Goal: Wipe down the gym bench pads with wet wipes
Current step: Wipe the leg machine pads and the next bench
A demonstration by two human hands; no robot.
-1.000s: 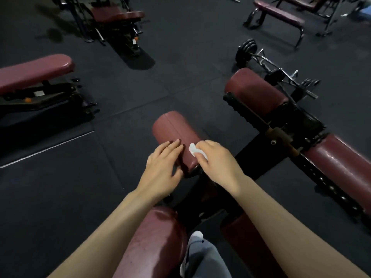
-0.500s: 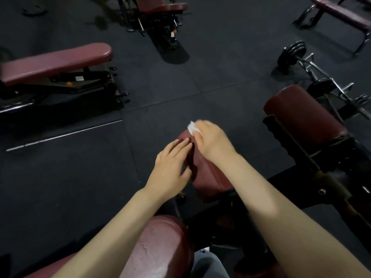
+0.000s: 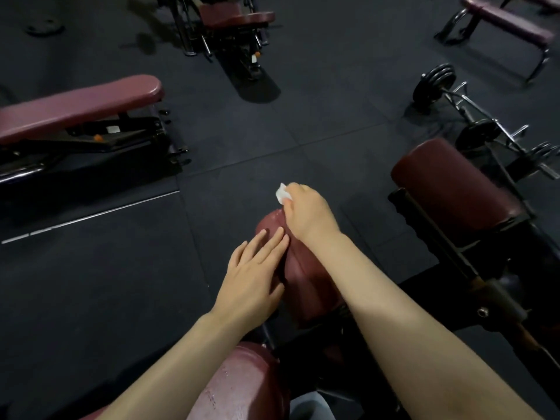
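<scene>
The roller pad (image 3: 303, 268) lies in the centre of the scene, its long axis running from near to far. Both hands work on it.

Left hand (image 3: 253, 277): laid flat on the left flank of the pad, fingers straight and together, tips toward the far end. It holds nothing. The flat contact probably serves to steady the pad, since a cylindrical pad may turn on its axle under a wiping stroke.

Right hand (image 3: 309, 213): at the far end of the pad, fingers curled down over the wipe (image 3: 282, 194). Only a white corner of the wipe shows, past the fingertips on the far-left side; the rest is hidden under the hand. The grip keeps the wipe bunched, so pressure goes through the fingers into the pad surface. Whether the wipe touches the pad here cannot be told, as the hand covers the contact.

The far end cap appears to be the area in hand. The near part of the pad is partly hidden by the right forearm.

Other surfaces: a second pad (image 3: 454, 183) to the right, a near pad (image 3: 242, 386) at the bottom edge, a bench (image 3: 75, 107) at far left. A barbell (image 3: 472, 116) lies on the floor at far right.
</scene>
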